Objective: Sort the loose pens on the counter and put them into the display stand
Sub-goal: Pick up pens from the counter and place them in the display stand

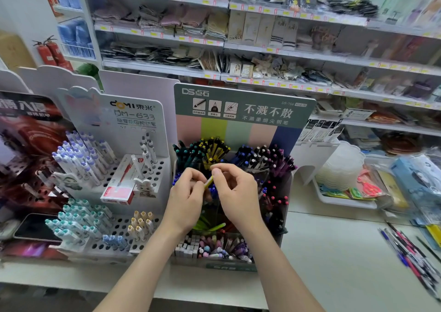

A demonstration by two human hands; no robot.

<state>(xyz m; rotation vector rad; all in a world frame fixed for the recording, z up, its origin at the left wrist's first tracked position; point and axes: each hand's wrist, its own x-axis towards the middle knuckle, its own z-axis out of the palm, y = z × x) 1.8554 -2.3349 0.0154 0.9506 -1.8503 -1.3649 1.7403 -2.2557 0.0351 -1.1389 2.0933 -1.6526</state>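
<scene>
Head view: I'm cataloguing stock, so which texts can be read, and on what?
"DS 点石": green pen stand's header
"不溅不散": same header
"DS-758": same header
"DOMI 東米": white pen stand's header
"DM-633": same header
"DANCE": shelf packet
Shelf price tags: blurred

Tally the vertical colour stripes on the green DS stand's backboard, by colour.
Pink stripes: 2
Yellow-green stripe: 1
Pale green stripe: 1
Blue stripe: 1
Total: 5 stripes on the DS stand
</scene>
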